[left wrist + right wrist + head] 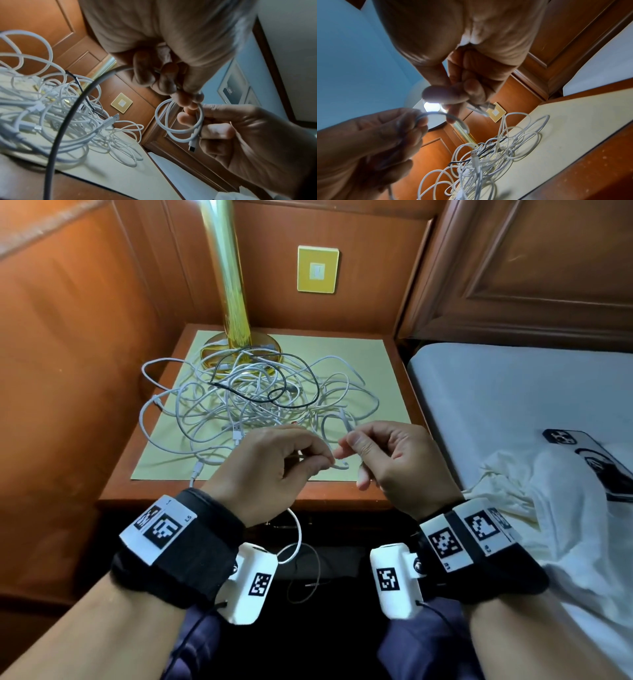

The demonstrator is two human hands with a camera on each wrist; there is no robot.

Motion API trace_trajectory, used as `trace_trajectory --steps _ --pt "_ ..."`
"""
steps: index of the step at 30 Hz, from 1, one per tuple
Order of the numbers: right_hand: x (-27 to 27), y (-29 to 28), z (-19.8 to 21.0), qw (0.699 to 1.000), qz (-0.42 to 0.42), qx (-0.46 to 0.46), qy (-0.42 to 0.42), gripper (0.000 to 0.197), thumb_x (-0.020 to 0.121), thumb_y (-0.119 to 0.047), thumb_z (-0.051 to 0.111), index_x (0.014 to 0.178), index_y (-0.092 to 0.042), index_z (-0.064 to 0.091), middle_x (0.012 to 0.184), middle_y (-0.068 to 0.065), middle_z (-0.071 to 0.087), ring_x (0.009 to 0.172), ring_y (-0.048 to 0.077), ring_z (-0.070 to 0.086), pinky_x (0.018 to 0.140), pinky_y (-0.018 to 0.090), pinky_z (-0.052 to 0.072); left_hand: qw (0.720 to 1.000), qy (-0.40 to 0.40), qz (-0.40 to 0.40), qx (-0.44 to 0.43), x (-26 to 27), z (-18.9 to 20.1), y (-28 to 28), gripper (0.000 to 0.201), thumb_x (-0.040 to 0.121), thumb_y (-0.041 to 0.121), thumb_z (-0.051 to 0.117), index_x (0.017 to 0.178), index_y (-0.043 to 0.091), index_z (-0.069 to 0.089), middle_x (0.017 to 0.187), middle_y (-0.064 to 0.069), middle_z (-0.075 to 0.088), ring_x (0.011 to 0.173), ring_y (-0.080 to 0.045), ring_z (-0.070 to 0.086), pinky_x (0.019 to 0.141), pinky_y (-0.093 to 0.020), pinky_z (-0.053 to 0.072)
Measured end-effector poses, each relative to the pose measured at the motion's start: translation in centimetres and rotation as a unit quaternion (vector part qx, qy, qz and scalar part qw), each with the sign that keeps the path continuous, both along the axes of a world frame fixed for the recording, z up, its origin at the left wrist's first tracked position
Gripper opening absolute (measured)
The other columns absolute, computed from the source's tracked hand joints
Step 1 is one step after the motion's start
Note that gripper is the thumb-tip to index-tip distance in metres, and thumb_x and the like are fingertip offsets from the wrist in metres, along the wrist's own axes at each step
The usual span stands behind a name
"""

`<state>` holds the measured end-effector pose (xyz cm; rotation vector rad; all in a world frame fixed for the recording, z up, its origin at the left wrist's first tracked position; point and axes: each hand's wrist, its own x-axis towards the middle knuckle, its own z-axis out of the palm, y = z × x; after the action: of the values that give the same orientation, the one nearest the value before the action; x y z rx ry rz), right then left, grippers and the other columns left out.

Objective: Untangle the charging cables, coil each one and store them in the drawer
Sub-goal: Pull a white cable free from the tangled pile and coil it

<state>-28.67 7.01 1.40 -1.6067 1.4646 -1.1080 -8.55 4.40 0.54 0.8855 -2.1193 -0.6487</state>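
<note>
The nightstand [394,378] takes up the middle of the room in front of me, and most of the work is still heaped on it: a tangle of white cables [239,402] with one black cable [274,395] looped through, spreading from its centre toward twelve o'clock, none coiled. At six o'clock, over its front edge, the left hand [274,463] and right hand [397,460] both pinch one white cable [180,121], wound into a couple of small loops, so I'd judge the first coil barely started and no drawer in sight.

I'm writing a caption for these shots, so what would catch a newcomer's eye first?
First, the heap of cables, mostly white with one black, sprawled over the nightstand in front of the gold lamp. Next, nearer the camera, the left hand and right hand pinching a small white cable coil between them.
</note>
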Motion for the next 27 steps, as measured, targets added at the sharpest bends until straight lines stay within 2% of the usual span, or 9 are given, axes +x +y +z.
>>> trace_trajectory --steps 3,7,10,12,15,19,22,25,27 --pt "0.4 0.1 0.1 0.999 0.024 0.023 -0.023 0.021 0.1 -0.021 0.059 0.086 -0.012 0.072 0.071 -0.006 0.074 0.044 0.016 0.059 0.051 0.014 0.042 0.999 0.039 0.005 0.011 0.0 -0.2 -0.2 0.01 0.089 0.02 0.068 0.089 0.014 0.076 0.077 0.009 0.07 0.072 -0.013 0.067 0.066 -0.035 0.054" --pt "0.5 0.1 0.3 0.998 0.037 0.038 -0.04 0.022 0.101 -0.02 0.057 0.087 -0.009 0.07 0.083 0.002 0.077 0.045 0.019 0.057 0.051 0.016 0.043 0.994 0.099 0.029 0.046 0.0 -0.4 -0.2 0.011 0.084 0.023 0.074 0.085 0.012 0.074 0.073 0.002 0.071 0.067 -0.02 0.067 0.062 -0.04 0.055" --pt "0.4 0.0 0.4 0.997 0.017 0.04 -0.066 0.023 0.102 -0.02 0.056 0.088 -0.007 0.069 0.084 0.005 0.077 0.045 0.018 0.056 0.049 0.02 0.042 0.994 0.092 0.053 0.014 0.3 -0.3 -0.4 0.016 0.082 0.026 0.078 0.083 0.011 0.074 0.073 0.003 0.069 0.062 -0.017 0.062 0.056 -0.035 0.051" --pt "0.3 -0.1 0.4 0.995 0.001 0.046 -0.094 0.022 0.102 -0.02 0.055 0.09 -0.007 0.068 0.086 0.006 0.077 0.045 0.018 0.057 0.048 0.027 0.04 0.998 0.054 0.038 -0.01 0.7 -0.5 -0.7 0.006 0.085 0.017 0.076 0.088 0.012 0.076 0.081 0.005 0.07 0.072 -0.014 0.065 0.065 -0.036 0.053" --pt "0.2 -0.2 0.2 0.995 -0.012 0.04 -0.094 0.022 0.102 -0.021 0.055 0.09 -0.008 0.068 0.087 0.004 0.077 0.047 0.018 0.06 0.052 0.033 0.039 1.0 0.025 0.003 0.006 0.9 -0.7 -0.8 0.013 0.089 0.006 0.069 0.094 0.014 0.077 0.091 0.005 0.071 0.086 -0.015 0.068 0.077 -0.037 0.054" --pt "0.6 -0.2 -0.2 0.997 0.012 0.053 -0.057 0.022 0.101 -0.02 0.057 0.088 -0.007 0.069 0.081 0.002 0.076 0.047 0.018 0.061 0.05 0.018 0.043 0.994 0.081 -0.02 0.063 0.2 -0.1 -0.3 0.008 0.086 0.01 0.072 0.093 0.01 0.076 0.086 0.005 0.074 0.082 -0.011 0.069 0.077 -0.028 0.055" --pt "1.1 -0.1 -0.2 0.991 0.051 0.094 -0.074 0.023 0.102 -0.017 0.055 0.089 -0.002 0.067 0.079 0.009 0.074 0.043 0.017 0.057 0.047 0.018 0.04 0.983 0.136 0.0 0.121 0.3 -0.1 -0.5 0.014 0.083 0.002 0.078 0.093 0.006 0.069 0.08 0.001 0.072 0.077 -0.014 0.069 0.074 -0.025 0.054" --pt "1.5 -0.1 -0.1 0.986 0.07 0.113 -0.103 0.026 0.103 -0.015 0.051 0.082 -0.006 0.062 0.065 0.008 0.06 0.041 0.014 0.044 0.042 0.019 0.035 0.985 0.127 0.045 0.104 0.6 -0.6 -0.8 0.029 0.079 0.025 0.08 0.1 0.011 0.065 0.077 -0.001 0.065 0.064 -0.02 0.062 0.062 -0.029 0.05" --pt "1.7 -0.2 0.1 0.979 0.076 0.135 -0.134 0.027 0.105 -0.015 0.048 0.081 -0.008 0.059 0.059 0.003 0.05 0.046 0.012 0.038 0.043 0.018 0.032 0.991 0.076 0.07 0.079 0.8 -0.9 -1.1 0.049 0.077 0.045 0.074 0.114 0.016 0.062 0.09 0.0 0.06 0.06 -0.016 0.054 0.058 -0.024 0.045"
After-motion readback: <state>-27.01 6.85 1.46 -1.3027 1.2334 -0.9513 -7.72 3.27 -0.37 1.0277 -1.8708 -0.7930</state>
